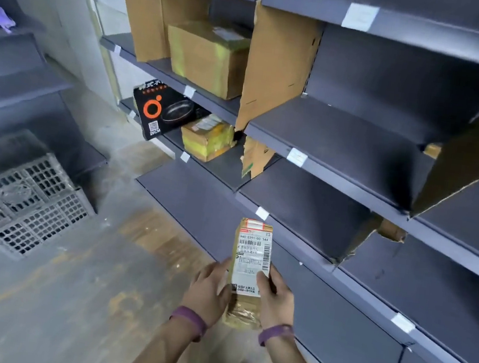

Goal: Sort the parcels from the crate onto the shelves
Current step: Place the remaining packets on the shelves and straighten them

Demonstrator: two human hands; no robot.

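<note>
A narrow cardboard parcel (251,252) with a white shipping label is held upright in front of the lower shelves. My left hand (208,292) grips its left side and my right hand (274,301) grips its right side, thumb on the label. Both wrists wear purple bands. The grey plastic crate (27,200) sits on the floor at the left, well away from my hands. The dark grey shelving (342,145) fills the right and top of the view.
On the shelves stand a taped cardboard box (208,57), a smaller taped box (207,139) and a black frying-pan box (162,111). Torn cardboard dividers (276,68) split the shelves into bays. A second shelf unit (10,68) stands at the left.
</note>
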